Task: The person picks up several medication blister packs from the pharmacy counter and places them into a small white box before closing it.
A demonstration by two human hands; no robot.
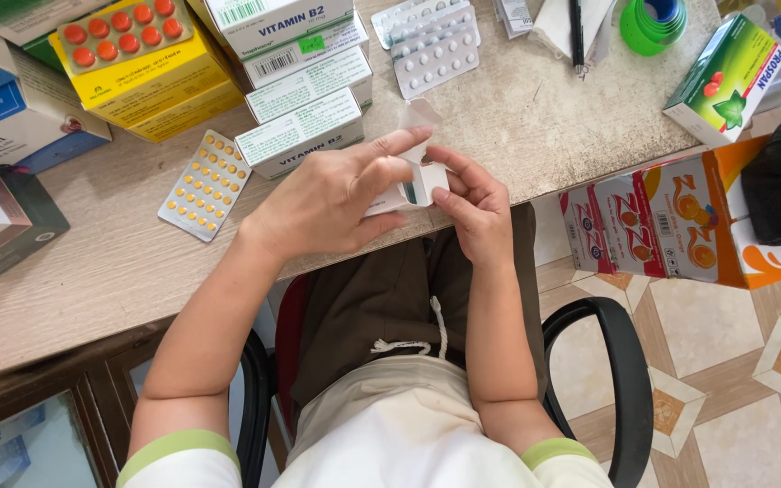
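Small white box [416,177] half-hidden behind fingers [399,145]

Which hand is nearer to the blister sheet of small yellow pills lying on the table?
Left. The left hand is just right of the blister sheet of small yellow pills; the right hand is farther right, both holding a small white box.
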